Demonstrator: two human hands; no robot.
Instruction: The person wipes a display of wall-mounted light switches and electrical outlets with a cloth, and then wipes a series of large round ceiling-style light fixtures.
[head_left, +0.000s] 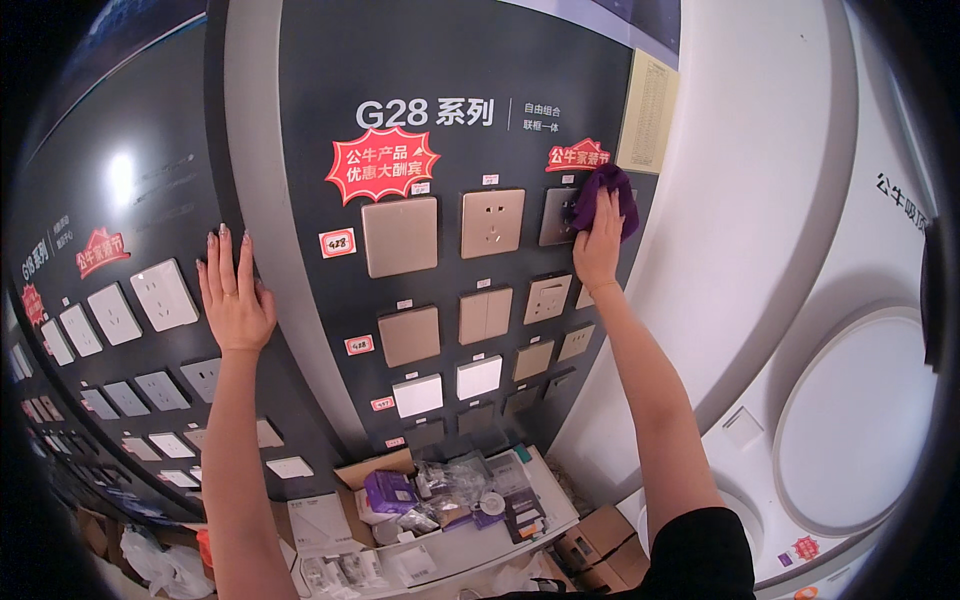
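Observation:
My right hand (600, 244) presses a bunched purple cloth (616, 201) against the dark display board (457, 67), at the right end of the top row. The cloth covers part of a dark grey socket (556, 217) and touches the lower edge of a red sticker (576, 155). My left hand (236, 300) lies flat with fingers spread on the edge of the neighbouring board, holding nothing. Between my hands are a gold socket (492, 223) and a large gold switch plate (400, 237), with rows of gold, white and dark plates below them.
Below the boards, a white shelf (480, 559) carries small boxes, a purple box (390, 491) and clear plastic packets. Cardboard boxes (600, 536) stand at its right. A round ceiling lamp (851, 424) is mounted at the right. A plastic bag (161, 562) lies lower left.

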